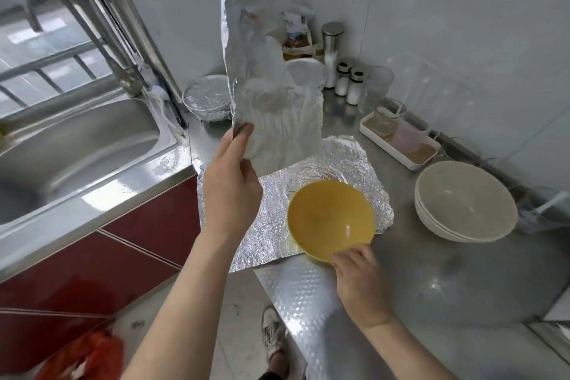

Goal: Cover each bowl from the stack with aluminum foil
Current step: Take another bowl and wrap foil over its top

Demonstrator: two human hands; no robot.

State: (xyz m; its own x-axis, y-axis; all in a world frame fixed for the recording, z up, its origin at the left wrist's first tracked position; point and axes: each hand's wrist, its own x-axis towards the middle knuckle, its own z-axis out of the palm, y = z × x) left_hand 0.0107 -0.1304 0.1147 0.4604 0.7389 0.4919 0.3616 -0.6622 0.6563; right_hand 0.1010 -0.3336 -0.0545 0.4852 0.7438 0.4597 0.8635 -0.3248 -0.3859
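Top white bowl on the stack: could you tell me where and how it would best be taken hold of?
Probably its near rim, from above on the person's side. The top white bowl sits upright, nested in the lower bowl, so only its rim stands free. Thumb inside, fingers under the lip.

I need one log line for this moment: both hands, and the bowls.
left hand: holds raised foil sheet | right hand: grips yellow bowl over flat foil | white bowl stack: uncovered
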